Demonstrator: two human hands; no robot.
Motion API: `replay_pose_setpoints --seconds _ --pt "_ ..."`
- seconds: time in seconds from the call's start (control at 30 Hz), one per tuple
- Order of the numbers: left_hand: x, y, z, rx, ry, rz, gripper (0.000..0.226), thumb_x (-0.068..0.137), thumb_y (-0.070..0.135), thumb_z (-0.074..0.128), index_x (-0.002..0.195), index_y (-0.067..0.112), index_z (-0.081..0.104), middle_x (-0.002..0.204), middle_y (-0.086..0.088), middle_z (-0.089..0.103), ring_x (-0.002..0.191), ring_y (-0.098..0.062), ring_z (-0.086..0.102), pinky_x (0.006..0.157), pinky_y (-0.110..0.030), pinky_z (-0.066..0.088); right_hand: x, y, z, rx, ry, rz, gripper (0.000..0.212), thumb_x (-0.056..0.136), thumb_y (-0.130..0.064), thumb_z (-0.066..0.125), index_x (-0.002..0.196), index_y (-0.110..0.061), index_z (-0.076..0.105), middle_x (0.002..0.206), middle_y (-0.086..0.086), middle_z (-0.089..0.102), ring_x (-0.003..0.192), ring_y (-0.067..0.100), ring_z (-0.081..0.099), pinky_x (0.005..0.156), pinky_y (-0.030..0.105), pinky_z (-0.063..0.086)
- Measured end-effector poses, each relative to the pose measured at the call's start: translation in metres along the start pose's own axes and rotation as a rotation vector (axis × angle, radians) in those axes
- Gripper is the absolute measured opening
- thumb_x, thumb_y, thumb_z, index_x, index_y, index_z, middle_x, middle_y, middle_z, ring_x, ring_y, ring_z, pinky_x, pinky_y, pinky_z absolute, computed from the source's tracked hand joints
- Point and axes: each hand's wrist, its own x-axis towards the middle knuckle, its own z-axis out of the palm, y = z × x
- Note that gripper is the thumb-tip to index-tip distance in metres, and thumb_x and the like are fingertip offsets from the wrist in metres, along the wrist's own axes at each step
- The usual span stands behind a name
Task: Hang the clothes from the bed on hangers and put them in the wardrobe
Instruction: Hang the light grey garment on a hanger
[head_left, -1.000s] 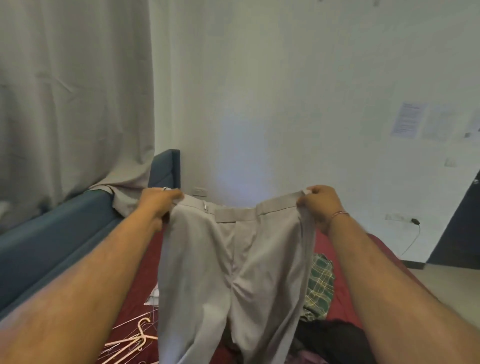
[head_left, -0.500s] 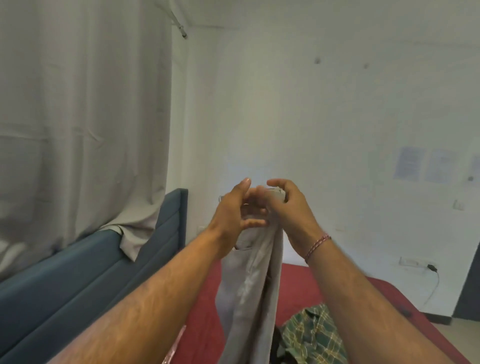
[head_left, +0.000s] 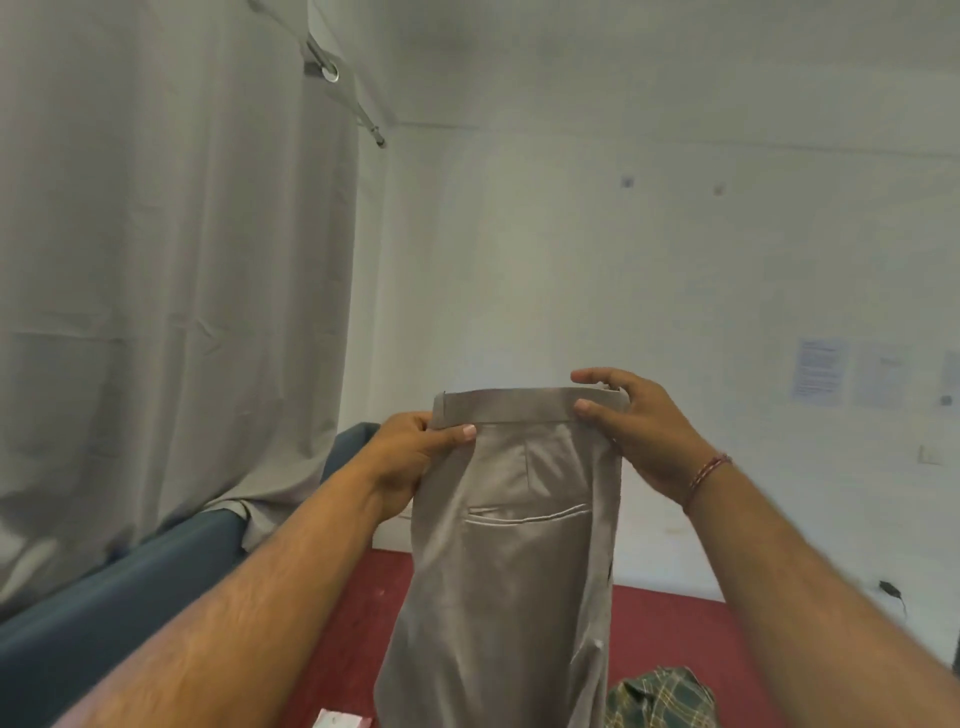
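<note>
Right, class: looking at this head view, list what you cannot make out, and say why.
- Trousers: legs cut off by the bottom edge.
- Left hand: fingers hidden behind the waistband.
- Checked shirt: mostly cut off below.
- Papers on the wall: print too small and blurred.
- Hangers, wardrobe: out of view.

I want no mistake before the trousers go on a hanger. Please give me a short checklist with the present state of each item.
1. Left hand pinches the waistband of the trousers at its left end: ok.
2. Right hand has a grip on the waistband's right end: ok.
3. Trousers folded in half, waistband level, back pocket facing the camera: ok.
4. Legs hang straight and aligned: cannot tell, the lower part is out of view.
5. Hanger within reach: cannot tell, none in view.
6. Green checked garment lies on the bed, not yet hung: not ok.
</note>
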Motion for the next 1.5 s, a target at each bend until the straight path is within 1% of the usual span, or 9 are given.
replay_pose_setpoints --seconds 0.17,0.3,0.53,0.67,0.8,0.93,1.1,1.27,1.5 --pt "-0.010 0.036 0.008 -0.027 -0.081 0.120 0.041 0.084 0.026 0.082 0.121 0.010 0.073 0.115 -0.012 0.077 0.106 -0.028 0.075 0.090 -0.040 0.060 0.015 -0.038 -0.024 -0.399 -0.017 0.020 0.025 0.080 -0.037 0.088 0.093 -0.018 0.076 0.082 -0.001 0.072 0.071 0.016 0.066 0.052 0.027 0.050" --pt "-0.021 0.061 0.009 -0.102 -0.212 0.219 0.049 0.068 0.029 0.080 0.113 0.012 0.077 0.107 -0.016 0.077 0.092 -0.029 0.075 0.074 -0.040 0.063 0.008 -0.069 -0.045 -0.200 -0.196 0.007 0.033 0.070 -0.031 0.090 0.089 -0.009 0.074 0.073 0.002 0.063 0.062 0.016 0.054 0.047 0.025 0.035" --pt "-0.005 0.084 0.003 -0.159 -0.459 0.162 0.061 0.040 0.033 0.090 0.094 0.005 0.081 0.088 -0.015 0.076 0.076 -0.027 0.074 0.071 -0.033 0.062 0.016 -0.098 -0.065 0.105 -0.488 -0.099 0.020 0.060 -0.005 0.074 0.080 -0.004 0.074 0.071 0.011 0.065 0.060 0.019 0.063 0.052 0.020 0.049" --pt "0.041 0.047 0.000 -0.044 -0.258 0.074 0.035 0.049 0.032 0.075 0.077 0.012 0.078 0.075 -0.009 0.067 0.066 -0.023 0.064 0.058 -0.031 0.057 0.050 -0.044 -0.065 -0.272 -0.458 0.127 0.021 0.074 -0.024 0.079 0.089 -0.010 0.076 0.078 0.011 0.064 0.066 0.019 0.057 0.050 0.024 0.038" --pt "0.112 -0.017 -0.004 0.561 -0.123 0.041 0.014 0.056 0.028 0.074 0.065 0.017 0.071 0.066 -0.001 0.066 0.068 -0.017 0.060 0.063 -0.030 0.043 0.080 0.042 -0.041 -0.823 -0.525 0.373 0.011 0.096 -0.025 0.070 0.099 -0.016 0.065 0.097 0.005 0.075 0.070 0.024 0.077 0.048 0.029 0.046" --pt "0.169 -0.039 0.006 0.722 0.032 -0.020 0.015 0.070 0.011 0.072 0.085 0.013 0.071 0.079 -0.008 0.071 0.068 -0.025 0.068 0.054 -0.032 0.056 0.111 0.101 -0.016 -0.959 -0.172 0.295 0.014 0.090 -0.012 0.066 0.101 -0.020 0.061 0.102 0.003 0.068 0.081 0.023 0.070 0.064 0.031 0.057" --pt "0.210 0.006 0.014 0.550 0.219 0.365 0.046 0.076 0.003 0.069 0.117 0.025 0.069 0.111 0.001 0.072 0.104 -0.022 0.069 0.094 -0.038 0.058 0.147 0.104 -0.020 -0.403 0.340 0.035 0.028 0.082 0.000 0.065 0.096 -0.025 0.068 0.092 -0.001 0.071 0.085 0.022 0.068 0.069 0.027 0.053" --pt "0.213 0.030 0.032 0.443 0.189 0.567 0.053 0.084 0.000 0.071 0.131 0.024 0.061 0.121 0.003 0.068 0.108 -0.013 0.065 0.095 -0.025 0.052 0.158 0.081 -0.035 -0.200 0.476 -0.149 0.028 0.082 0.004 0.068 0.097 -0.020 0.069 0.092 -0.009 0.070 0.080 0.007 0.064 0.072 0.021 0.050" --pt "0.178 -0.056 0.027 0.526 0.086 0.492 0.054 0.082 -0.003 0.069 0.131 0.018 0.060 0.118 0.002 0.068 0.102 -0.009 0.065 0.089 -0.017 0.051 0.090 0.141 -0.024 -0.196 0.471 -0.086 0.032 0.081 0.007 0.068 0.097 -0.021 0.067 0.093 -0.012 0.067 0.079 -0.003 0.063 0.076 0.015 0.051"
